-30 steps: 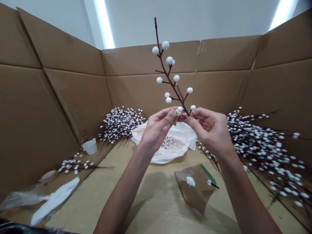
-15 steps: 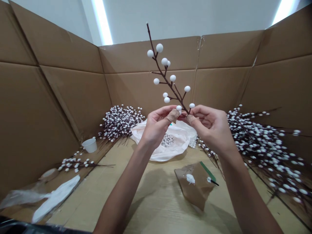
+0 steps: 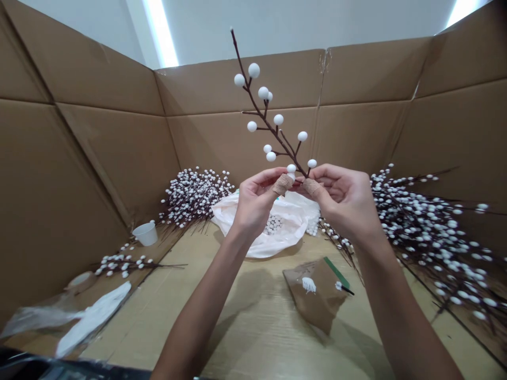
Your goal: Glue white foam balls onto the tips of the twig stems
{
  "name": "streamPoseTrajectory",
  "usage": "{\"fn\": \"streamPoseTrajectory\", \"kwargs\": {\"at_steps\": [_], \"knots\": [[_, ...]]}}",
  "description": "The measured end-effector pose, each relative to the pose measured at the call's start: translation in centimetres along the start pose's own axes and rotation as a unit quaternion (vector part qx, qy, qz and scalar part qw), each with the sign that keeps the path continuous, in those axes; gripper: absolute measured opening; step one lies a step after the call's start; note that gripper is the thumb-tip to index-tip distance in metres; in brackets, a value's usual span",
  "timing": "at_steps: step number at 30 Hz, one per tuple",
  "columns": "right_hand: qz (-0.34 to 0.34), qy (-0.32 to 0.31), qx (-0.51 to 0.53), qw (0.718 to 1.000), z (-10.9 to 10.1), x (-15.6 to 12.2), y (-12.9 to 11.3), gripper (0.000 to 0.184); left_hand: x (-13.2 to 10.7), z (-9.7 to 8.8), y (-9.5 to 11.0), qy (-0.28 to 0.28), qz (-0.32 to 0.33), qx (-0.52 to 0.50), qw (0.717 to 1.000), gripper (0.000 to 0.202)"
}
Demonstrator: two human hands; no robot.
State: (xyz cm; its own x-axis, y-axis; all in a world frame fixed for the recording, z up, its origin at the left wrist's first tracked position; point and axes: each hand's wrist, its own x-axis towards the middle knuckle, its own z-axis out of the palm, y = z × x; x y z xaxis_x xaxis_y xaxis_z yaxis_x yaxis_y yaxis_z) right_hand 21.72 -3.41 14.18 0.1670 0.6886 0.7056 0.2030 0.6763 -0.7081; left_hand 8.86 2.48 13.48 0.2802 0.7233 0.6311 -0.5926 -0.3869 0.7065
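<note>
A dark brown artificial berry branch [image 3: 273, 128] with several white round berries rises between my hands, its tip leaning up to the left. My right hand [image 3: 344, 198] pinches the lower stem between thumb and fingers. My left hand [image 3: 255, 200] is closed on a white berry [image 3: 291, 173] low on the branch, close to the right fingertips. Brown tape wraps both thumbs. Some side twigs of the branch carry no berry at their ends. The fingers hide the bottom of the stem.
Behind my hands lies a white plastic bag [image 3: 261, 248] of loose berries. Berry branches are heaped at left [image 3: 194, 198] and right [image 3: 431, 237]. A cardboard scrap [image 3: 317, 303] bears white paste and a dark stick. A white cup [image 3: 145, 234] and tape roll [image 3: 80, 281] stand left; cardboard walls surround the table.
The branch appears slightly higher and further left in view, while both hands keep the same grip. The whole view has shifted slightly.
</note>
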Motion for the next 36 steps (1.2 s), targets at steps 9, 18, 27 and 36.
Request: {"fn": "streamPoseTrajectory", "kwargs": {"at_steps": [9, 18, 27, 36], "knots": [[-0.014, 0.009, -0.009, 1.0, 0.1, 0.0, 0.2, 0.013, -0.1, 0.3, -0.2, 0.031, -0.002, 0.017, 0.999, 0.023], [-0.025, 0.013, -0.003, 1.0, 0.1, 0.0, 0.3, 0.013, -0.3, 0.5, -0.3, 0.024, 0.01, 0.011, 1.0, 0.022], [-0.033, 0.02, -0.013, 0.999, 0.1, 0.0, 0.5, 0.013, -0.3, 0.5, -0.6, 0.036, 0.016, 0.016, 0.999, 0.022], [-0.041, 0.031, -0.016, 0.999, 0.3, 0.0, 0.4, 0.01, -0.2, 0.4, -1.1, 0.042, 0.023, 0.014, 0.999, 0.022]]}}
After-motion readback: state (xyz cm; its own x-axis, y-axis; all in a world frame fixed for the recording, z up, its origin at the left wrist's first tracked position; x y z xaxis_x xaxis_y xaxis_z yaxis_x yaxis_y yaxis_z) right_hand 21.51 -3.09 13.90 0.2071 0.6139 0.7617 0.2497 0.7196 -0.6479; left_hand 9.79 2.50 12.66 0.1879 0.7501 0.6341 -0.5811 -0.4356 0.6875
